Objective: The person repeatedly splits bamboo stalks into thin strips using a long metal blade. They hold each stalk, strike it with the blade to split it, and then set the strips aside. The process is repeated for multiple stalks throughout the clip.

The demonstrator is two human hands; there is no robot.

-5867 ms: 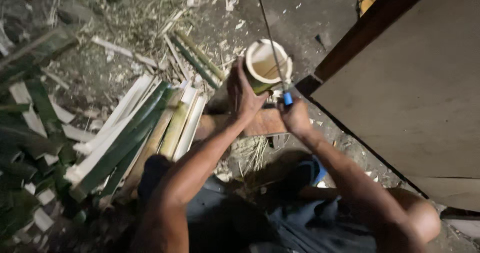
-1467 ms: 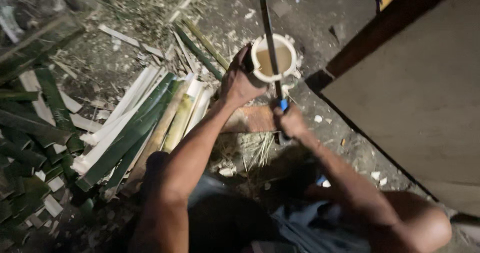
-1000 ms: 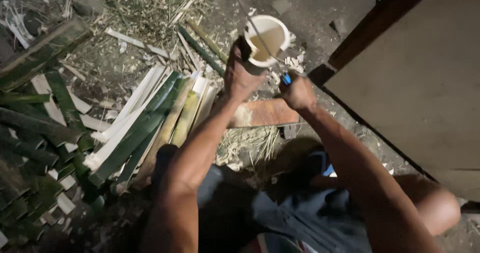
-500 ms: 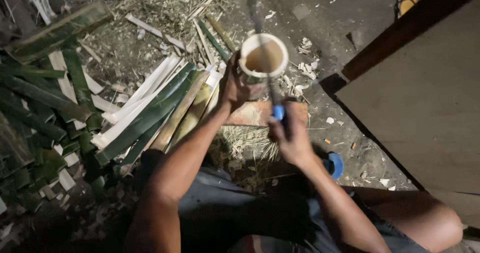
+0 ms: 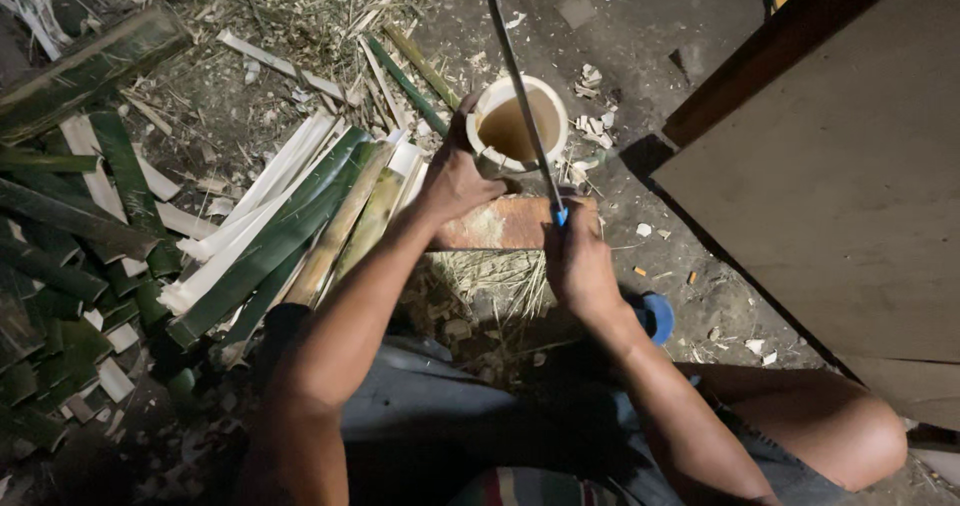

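Hollow bamboo tube (image 5: 517,123), thin blade (image 5: 520,91)

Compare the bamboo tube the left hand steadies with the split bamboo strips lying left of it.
The bamboo tube is whole, round and hollow, open end up; the split strips are flat slats lying on the ground. The left hand grips the tube while the right hand holds a long blade across it; the strips lie untouched. Both show pale cut surfaces.
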